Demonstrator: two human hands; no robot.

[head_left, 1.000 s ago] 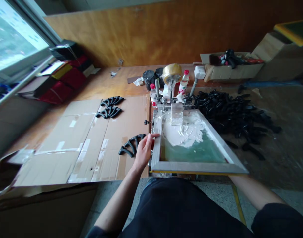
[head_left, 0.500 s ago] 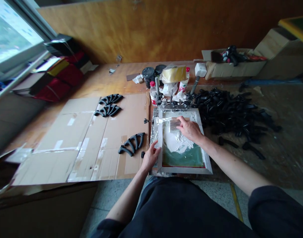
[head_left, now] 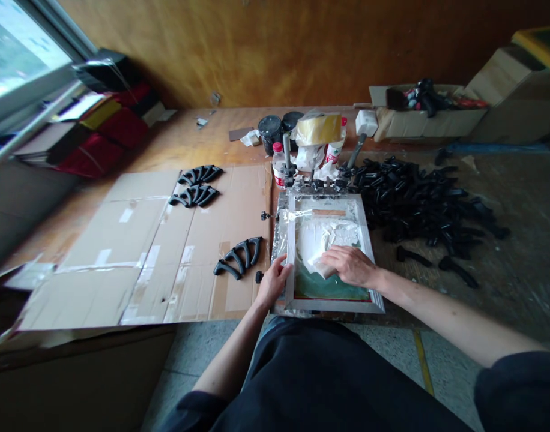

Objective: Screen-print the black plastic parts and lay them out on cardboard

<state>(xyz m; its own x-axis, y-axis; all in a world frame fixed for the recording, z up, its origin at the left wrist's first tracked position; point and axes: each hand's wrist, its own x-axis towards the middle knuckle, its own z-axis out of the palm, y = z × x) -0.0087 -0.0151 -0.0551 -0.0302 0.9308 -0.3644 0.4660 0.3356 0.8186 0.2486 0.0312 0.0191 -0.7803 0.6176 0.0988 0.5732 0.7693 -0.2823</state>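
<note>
Mid-pull, we judge: our right hand [head_left: 350, 266] is clamped on the squeegee [head_left: 322, 268], dragging white ink [head_left: 317, 237] down the screen [head_left: 329, 287] on the table [head_left: 189, 144]. Left hand [head_left: 275, 281] grips the frame's left edge. Next calls for steady pressure to the near rail.

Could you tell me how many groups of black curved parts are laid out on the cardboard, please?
3: two groups at the cardboard's far end, one group beside the left hand.
</note>
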